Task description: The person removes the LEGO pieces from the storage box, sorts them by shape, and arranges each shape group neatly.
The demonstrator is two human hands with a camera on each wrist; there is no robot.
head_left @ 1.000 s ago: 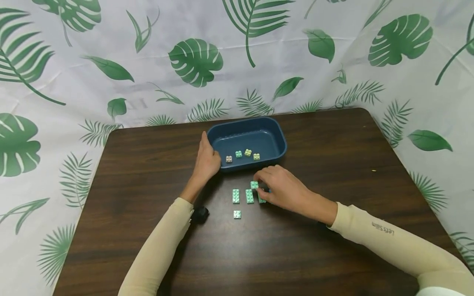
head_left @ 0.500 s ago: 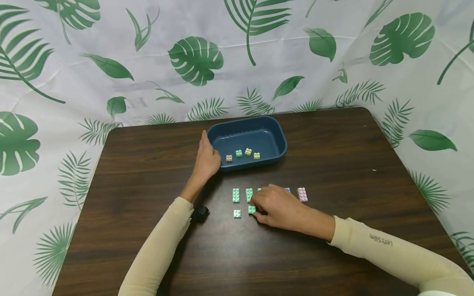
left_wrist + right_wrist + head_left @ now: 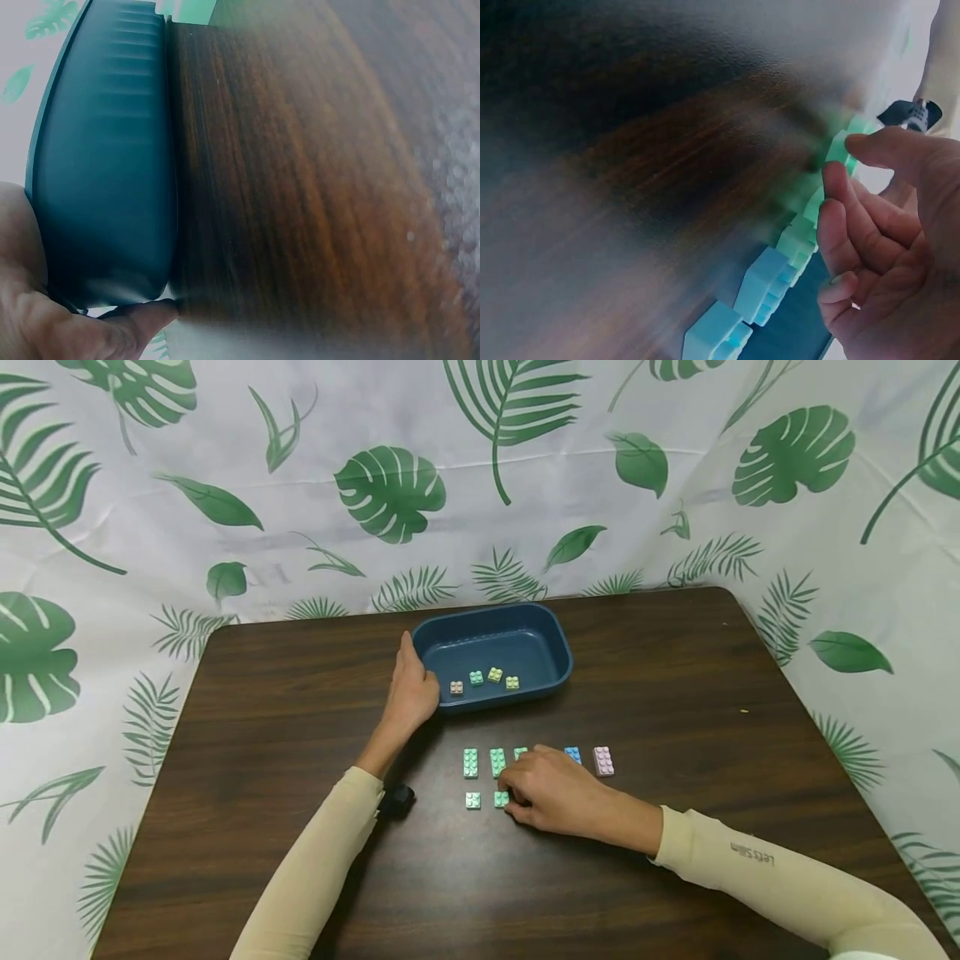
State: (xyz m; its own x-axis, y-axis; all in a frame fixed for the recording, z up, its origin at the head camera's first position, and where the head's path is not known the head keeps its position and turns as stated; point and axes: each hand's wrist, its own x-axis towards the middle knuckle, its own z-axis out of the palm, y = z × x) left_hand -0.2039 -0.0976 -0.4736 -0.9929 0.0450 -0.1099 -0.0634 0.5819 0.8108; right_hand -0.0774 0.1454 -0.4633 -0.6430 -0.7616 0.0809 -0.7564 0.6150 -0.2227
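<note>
My left hand (image 3: pixel 411 693) grips the left end of a dark blue tray (image 3: pixel 551 687); in the left wrist view its fingers wrap the corner of the tray wall (image 3: pixel 105 165). Inside the tray lie several small square toy bricks, among them a tan brick (image 3: pixel 456 687) and a green brick (image 3: pixel 476 677). My right hand (image 3: pixel 558 789) pinches a small green brick (image 3: pixel 501 799) between thumb and forefinger, down at the table. Left of it sits another small green brick (image 3: pixel 472 801). Above them stand long green bricks (image 3: pixel 470 763), one partly hidden by the right hand.
Farther right in the same row are a blue brick (image 3: pixel 573 755) and a pink brick (image 3: pixel 603 761). All of this is on a dark wooden table (image 3: pixel 285 710), backed by a leaf-printed cloth (image 3: pixel 300 502).
My right hand has brought the small green brick from just below the tray down towards me, beside the other small green one. The left hand has kept its grip on the tray.
</note>
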